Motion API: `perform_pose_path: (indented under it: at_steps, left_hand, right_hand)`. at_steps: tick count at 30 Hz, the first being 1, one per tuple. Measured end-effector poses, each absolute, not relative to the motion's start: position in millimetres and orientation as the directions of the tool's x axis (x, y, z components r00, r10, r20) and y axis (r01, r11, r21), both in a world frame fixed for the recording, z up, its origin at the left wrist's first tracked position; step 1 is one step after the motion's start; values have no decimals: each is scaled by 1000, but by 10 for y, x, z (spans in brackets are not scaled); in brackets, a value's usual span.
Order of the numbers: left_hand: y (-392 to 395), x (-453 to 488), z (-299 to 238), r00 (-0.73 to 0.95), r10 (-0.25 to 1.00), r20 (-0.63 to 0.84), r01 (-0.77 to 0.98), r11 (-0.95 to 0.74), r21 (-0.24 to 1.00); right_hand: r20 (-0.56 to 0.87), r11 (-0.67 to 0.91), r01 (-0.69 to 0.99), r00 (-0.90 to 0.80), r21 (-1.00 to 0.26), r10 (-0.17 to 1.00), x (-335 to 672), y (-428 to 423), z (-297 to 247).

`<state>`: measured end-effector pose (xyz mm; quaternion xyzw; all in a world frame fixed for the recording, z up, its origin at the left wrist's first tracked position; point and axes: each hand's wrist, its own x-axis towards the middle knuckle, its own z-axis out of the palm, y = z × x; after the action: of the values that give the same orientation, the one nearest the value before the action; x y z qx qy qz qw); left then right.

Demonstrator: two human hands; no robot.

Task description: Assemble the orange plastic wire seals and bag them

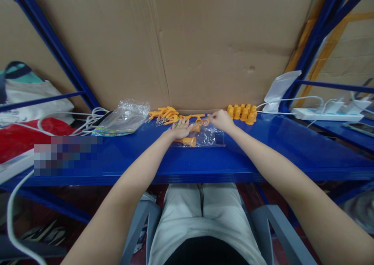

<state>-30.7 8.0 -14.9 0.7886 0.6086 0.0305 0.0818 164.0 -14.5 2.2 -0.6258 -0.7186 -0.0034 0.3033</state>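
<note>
My left hand [181, 130] lies with its fingers stretched out over a clear plastic bag [210, 137] and the orange cup-ended pieces by it. One such orange piece [188, 141] shows just below the fingers, with its round open end to the right. My right hand [221, 120] is at the bag's upper right, thumb and fingers pinched together. What they hold is too small to make out. A round orange-rimmed end [199, 121] shows between the hands. Behind my left hand lies a pile of orange corkscrews [166, 114] with metal spirals.
Several orange bell-shaped pieces [242, 113] stand grouped right of my right hand. A stack of clear plastic bags [125, 117] lies at left, near white cables [87, 121]. A cardboard sheet [204, 47] closes the back. A power strip [327, 115] and phone [360, 128] lie far right.
</note>
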Motion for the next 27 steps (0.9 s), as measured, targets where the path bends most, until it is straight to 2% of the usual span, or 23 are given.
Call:
perform_pose_path:
  at_steps: [4,6,9,11,15,17,24,27]
  left_hand:
    - [68,-347,-138,236,969,-75,967,-227,113]
    - [69,-360,-138,243,967,-83,968,-235,93]
    - [71,-369,-142,248,965,-89,968,-243,63]
    - [63,-368,-145,245,965,-89,969,-241,48]
    - [11,-352,-142,233,969,-79,972,-231,36]
    - [-28,-335,-138,233,969,-80,972,-231,35]
    - [-142,-251,-128,258,961,-96,966,-255,42]
    - [-182,-230,-105,259,959,-118,966,-257,38]
  right_hand:
    - [522,67,919,160,-388,838,1867,-59,93]
    - [542,46,910,203,-411,816,1996,22,62]
    - [553,155,915,85,-372,829,2145,149,-55]
    - [501,210,924,-23,-320,865,2189,208,-145]
    - [268,102,959,-29,-264,963,2179,237,-254]
    - [217,74,966,-19,-247,976,2168,233,-262]
    - [269,100,972,-40,-211,962,2187,247,-228]
    - [311,106,964,-27,-242,950,2170,244,-206]
